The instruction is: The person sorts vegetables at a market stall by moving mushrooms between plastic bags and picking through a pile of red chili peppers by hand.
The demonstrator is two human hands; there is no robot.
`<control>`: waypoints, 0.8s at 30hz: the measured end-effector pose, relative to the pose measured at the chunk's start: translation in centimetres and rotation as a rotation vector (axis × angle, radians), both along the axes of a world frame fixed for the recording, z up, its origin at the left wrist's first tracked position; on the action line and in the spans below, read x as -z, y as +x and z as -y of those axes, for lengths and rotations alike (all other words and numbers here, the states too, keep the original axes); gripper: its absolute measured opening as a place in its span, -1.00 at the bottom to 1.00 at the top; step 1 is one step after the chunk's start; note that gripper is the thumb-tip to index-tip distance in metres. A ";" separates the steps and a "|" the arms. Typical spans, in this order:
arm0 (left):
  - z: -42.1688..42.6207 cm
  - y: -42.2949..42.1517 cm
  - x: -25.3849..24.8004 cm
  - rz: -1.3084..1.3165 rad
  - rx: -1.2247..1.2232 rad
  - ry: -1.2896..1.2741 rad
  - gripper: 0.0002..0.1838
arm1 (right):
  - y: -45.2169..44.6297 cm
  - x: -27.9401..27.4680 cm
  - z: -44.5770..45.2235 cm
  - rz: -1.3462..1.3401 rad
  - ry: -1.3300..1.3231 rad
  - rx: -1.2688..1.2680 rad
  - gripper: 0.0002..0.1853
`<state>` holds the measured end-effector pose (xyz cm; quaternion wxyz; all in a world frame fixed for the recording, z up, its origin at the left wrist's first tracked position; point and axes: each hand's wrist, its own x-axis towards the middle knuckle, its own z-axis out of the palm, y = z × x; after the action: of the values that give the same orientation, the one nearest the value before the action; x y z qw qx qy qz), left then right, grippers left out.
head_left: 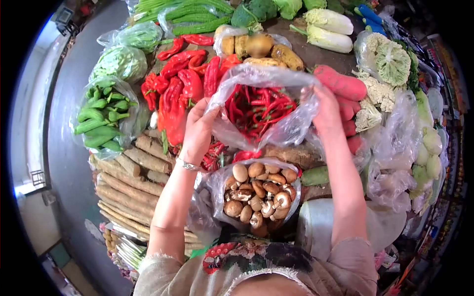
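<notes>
Both my hands grip the rim of a clear plastic bag [276,140], holding its mouth wide. Inside it lie many thin red chili peppers [259,111] with some green stems. My left hand [200,128] pinches the left side of the rim, above a few loose small chilies. On the right side, my right hand [326,108] holds the rim close to the pink-red radishes [340,83]. Just below the bag, nearer my body, sits an opened bag of brown mushrooms [259,192]. Large red peppers [187,81] are piled beyond my left hand.
Long brown roots [126,190] are stacked at left, below bagged green peppers [103,118]. Potatoes [259,45], napa cabbages [330,29] and cauliflower [392,61] stand along the back and right. A plastic roll [316,219] lies by my right forearm.
</notes>
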<state>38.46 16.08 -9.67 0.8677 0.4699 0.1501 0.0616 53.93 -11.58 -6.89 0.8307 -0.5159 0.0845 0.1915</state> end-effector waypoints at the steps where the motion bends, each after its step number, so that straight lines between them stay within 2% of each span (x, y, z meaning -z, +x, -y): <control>1: 0.2 -0.8 -2.0 -0.036 0.028 0.032 -0.91 | -0.3 -1.6 -0.1 -0.061 0.083 0.079 -0.86; 3: 0.5 -2.3 -1.3 -0.022 0.009 0.028 -0.91 | -0.4 -1.8 1.9 0.070 0.159 -0.144 -0.86; 5: 0.8 -3.2 0.4 -0.111 0.000 0.033 -0.88 | -1.3 -1.2 1.6 0.133 -0.137 -0.136 -0.78; 7: 1.2 -3.1 2.4 -0.199 -0.031 0.092 -0.80 | -2.0 2.0 1.6 0.182 -0.343 -0.219 -0.69; 9: 1.6 -2.4 3.6 -0.225 -0.142 0.251 -0.71 | -2.5 3.4 1.4 0.235 -0.405 -0.267 -0.59; 11: 1.2 -2.2 4.1 -0.267 -0.169 0.394 -0.72 | -3.1 3.0 0.8 0.304 -0.410 -0.275 -0.56; 14: 0.4 -1.2 3.7 -0.255 -0.190 0.581 -0.74 | -3.3 2.8 0.8 0.379 -0.530 -0.368 -0.63; 15: -0.1 -0.8 3.7 -0.202 -0.179 0.688 -0.73 | -3.2 2.8 1.0 0.316 -0.548 -0.454 -0.67; 18: -1.7 0.8 3.8 -0.050 -0.186 0.988 -0.70 | -3.3 2.5 1.9 0.253 -0.531 -0.497 -0.77; 19: -2.0 1.5 3.9 -0.008 -0.179 1.007 -0.69 | -2.8 2.3 2.9 0.178 -0.483 -0.477 -0.78; 21: -2.2 2.2 3.4 0.024 0.031 0.593 -0.67 | -2.5 2.2 3.2 0.099 -0.365 -0.375 -0.80; 22: -2.2 2.4 2.9 -0.049 0.140 0.273 -0.65 | -2.4 1.8 3.2 0.062 -0.306 -0.321 -0.80; 23: -1.8 2.5 2.4 0.001 0.187 0.273 -0.63 | -2.4 1.8 2.7 0.009 -0.250 -0.157 -0.79; 24: -1.4 2.5 2.1 0.003 0.208 0.256 -0.64 | -2.1 2.0 2.9 0.000 -0.217 -0.152 -0.77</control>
<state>40.98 17.48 -11.78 0.8028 0.5894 0.0901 -0.0093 51.81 -14.49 -8.87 0.7532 -0.6075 0.0655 0.2438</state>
